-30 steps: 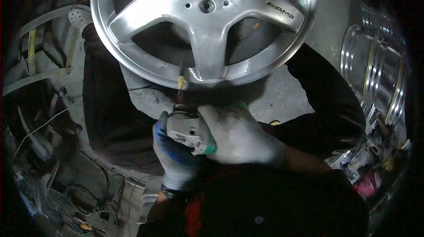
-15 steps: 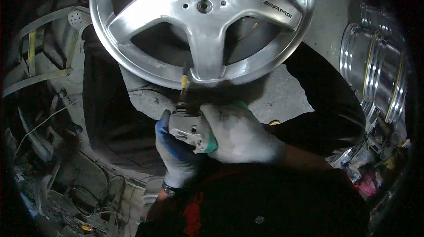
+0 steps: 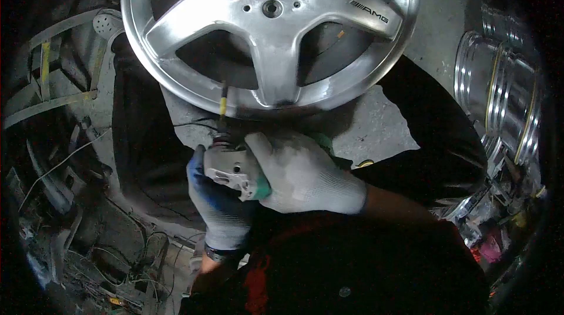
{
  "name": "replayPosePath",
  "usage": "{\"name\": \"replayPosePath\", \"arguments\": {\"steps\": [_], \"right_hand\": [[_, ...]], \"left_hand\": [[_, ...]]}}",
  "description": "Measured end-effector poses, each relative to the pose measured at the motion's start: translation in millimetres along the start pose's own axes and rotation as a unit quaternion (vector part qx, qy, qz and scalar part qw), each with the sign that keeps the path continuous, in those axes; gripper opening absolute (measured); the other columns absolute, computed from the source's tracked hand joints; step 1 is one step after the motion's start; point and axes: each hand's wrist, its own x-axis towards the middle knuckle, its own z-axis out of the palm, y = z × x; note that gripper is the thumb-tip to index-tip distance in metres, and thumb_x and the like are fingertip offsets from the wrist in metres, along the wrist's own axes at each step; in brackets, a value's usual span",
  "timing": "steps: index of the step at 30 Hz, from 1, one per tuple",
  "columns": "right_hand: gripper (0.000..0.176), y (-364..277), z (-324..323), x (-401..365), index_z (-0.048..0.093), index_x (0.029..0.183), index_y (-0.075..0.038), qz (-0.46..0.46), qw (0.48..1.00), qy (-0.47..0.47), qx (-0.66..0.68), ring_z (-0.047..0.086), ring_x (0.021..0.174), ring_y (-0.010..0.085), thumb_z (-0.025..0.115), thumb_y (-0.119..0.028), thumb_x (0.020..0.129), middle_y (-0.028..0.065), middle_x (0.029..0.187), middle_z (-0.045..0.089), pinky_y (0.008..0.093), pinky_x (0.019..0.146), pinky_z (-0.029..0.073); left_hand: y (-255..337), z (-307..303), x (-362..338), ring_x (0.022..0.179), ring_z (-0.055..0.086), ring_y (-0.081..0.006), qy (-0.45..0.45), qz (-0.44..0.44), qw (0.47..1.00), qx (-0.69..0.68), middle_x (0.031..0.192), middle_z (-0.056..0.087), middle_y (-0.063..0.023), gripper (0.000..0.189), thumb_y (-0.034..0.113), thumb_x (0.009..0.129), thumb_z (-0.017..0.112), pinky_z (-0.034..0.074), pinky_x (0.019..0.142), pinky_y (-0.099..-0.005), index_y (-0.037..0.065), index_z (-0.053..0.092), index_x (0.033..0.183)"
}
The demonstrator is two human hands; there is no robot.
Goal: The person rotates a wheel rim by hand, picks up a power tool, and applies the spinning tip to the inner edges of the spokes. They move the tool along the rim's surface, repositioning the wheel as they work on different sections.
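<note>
A silver alloy wheel rim (image 3: 275,62) with broad spokes and AMG lettering lies face up in front of me. My left hand (image 3: 222,212), in a white glove with blue on it, is wrapped round the left side of an angle grinder (image 3: 230,167) with a silver gear head and green body. From the right, my gloved right hand (image 3: 311,177) grips the green body, which it mostly hides. A thin shaft with a yellow band (image 3: 223,106) sticks out of the gear head, its tip overlapping the wheel's lower lip left of the bottom spoke.
My dark-trousered legs (image 3: 437,121) spread on both sides of the wheel. Polished rims (image 3: 499,95) stand at the right, with mixed scraps (image 3: 487,233) below them. A metal frame (image 3: 50,106) is at the left, and cables (image 3: 117,262) lie among clutter at lower left.
Both hands and the grinder have shifted left. The shaft's tip has moved left along the wheel's lower lip, away from the foot of the bottom spoke.
</note>
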Motion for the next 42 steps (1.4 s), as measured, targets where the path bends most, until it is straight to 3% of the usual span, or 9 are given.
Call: {"name": "replayPosePath", "arguments": {"steps": [3,7,10,19,20,21,28,30,42], "right_hand": [[0.049,4.2,-6.1,-18.0,0.048,0.116,0.002,0.009,1.000,0.005,-0.006,0.072,0.086,0.0405,0.073,-0.020,0.081,0.0215,0.090,0.069,0.0519,0.078,0.057],[0.047,9.6,-12.2,-36.0,0.048,0.114,0.001,0.017,1.000,0.003,-0.002,0.072,0.085,0.0395,0.073,-0.021,0.081,0.0207,0.088,0.069,0.0514,0.077,0.057],[0.044,6.2,-19.1,-39.8,0.048,0.113,0.000,0.028,0.999,0.009,-0.037,0.073,0.083,0.0380,0.073,-0.020,0.082,0.0201,0.086,0.069,0.0503,0.076,0.057],[0.068,0.9,-1.7,-26.7,0.048,0.132,0.001,0.050,0.993,-0.077,-0.068,0.071,0.093,0.0409,0.077,-0.035,0.083,0.0237,0.101,0.069,0.0546,0.085,0.054],[0.054,0.0,-0.1,-21.9,0.048,0.122,0.000,0.020,0.998,-0.025,-0.054,0.071,0.087,0.0380,0.073,-0.026,0.082,0.0207,0.093,0.068,0.0514,0.079,0.055],[0.040,-0.5,1.1,-19.5,0.049,0.113,-0.001,-0.011,0.999,0.026,-0.039,0.071,0.082,0.0352,0.070,-0.017,0.082,0.0177,0.084,0.067,0.0482,0.072,0.055],[0.049,15.9,4.0,-48.6,0.052,0.123,0.003,-0.017,0.997,0.021,-0.069,0.070,0.081,0.0341,0.067,-0.018,0.082,0.0180,0.088,0.068,0.0488,0.076,0.055],[0.062,20.1,7.7,-56.3,0.051,0.131,-0.001,0.052,0.989,-0.058,-0.122,0.071,0.093,0.0373,0.077,-0.035,0.085,0.0203,0.100,0.069,0.0498,0.088,0.054],[0.069,22.1,8.6,-42.7,0.051,0.133,0.000,0.027,0.996,-0.053,-0.060,0.071,0.103,0.0366,0.079,-0.038,0.083,0.0228,0.113,0.069,0.0492,0.097,0.052]], "left_hand": [[7.0,19.4,-13.1,0.115,0.063,-0.0257,-0.026,0.013,1.000,-0.006,0.133,0.056,-0.0174,0.075,0.009,0.086,0.081,0.055,0.099,-0.0407,-0.002,0.039,0.148],[-1.0,35.2,-19.4,0.110,0.065,-0.0251,0.014,-0.171,0.952,-0.254,0.128,0.061,-0.0165,0.045,0.025,0.109,0.052,0.057,0.095,-0.0405,0.000,0.043,0.145],[7.3,43.9,-15.0,0.102,0.070,-0.0236,-0.008,-0.224,0.840,-0.494,0.116,0.069,-0.0123,0.032,0.032,0.112,0.045,0.059,0.092,-0.0394,0.007,0.059,0.126],[25.7,29.9,-9.6,0.098,0.070,-0.0221,0.043,-0.251,0.871,-0.420,0.110,0.070,-0.0092,0.041,0.043,0.111,0.041,0.058,0.088,-0.0377,0.009,0.063,0.118],[11.3,24.1,-10.2,0.098,0.070,-0.0213,0.009,-0.147,0.964,-0.222,0.108,0.070,-0.0087,0.041,0.043,0.110,0.042,0.058,0.088,-0.0374,0.009,0.064,0.118],[8.6,23.3,-11.6,0.098,0.070,-0.0213,0.010,-0.148,0.964,-0.221,0.108,0.070,-0.0087,0.041,0.043,0.110,0.042,0.058,0.088,-0.0374,0.009,0.064,0.118],[-3.0,37.6,-16.3,0.102,0.070,-0.0236,-0.001,-0.292,0.821,-0.490,0.113,0.072,-0.0115,0.044,0.039,0.110,0.042,0.055,0.093,-0.0380,0.004,0.067,0.118],[-2.4,44.6,-17.7,0.107,0.068,-0.0259,-0.024,-0.275,0.789,-0.549,0.120,0.072,-0.0149,0.047,0.037,0.110,0.040,0.052,0.099,-0.0397,0.001,0.067,0.124],[-11.2,35.1,-21.9,0.098,0.071,-0.0241,0.008,-0.253,0.847,-0.467,0.111,0.071,-0.0115,0.044,0.040,0.110,0.041,0.058,0.090,-0.0399,0.005,0.065,0.120]]}}
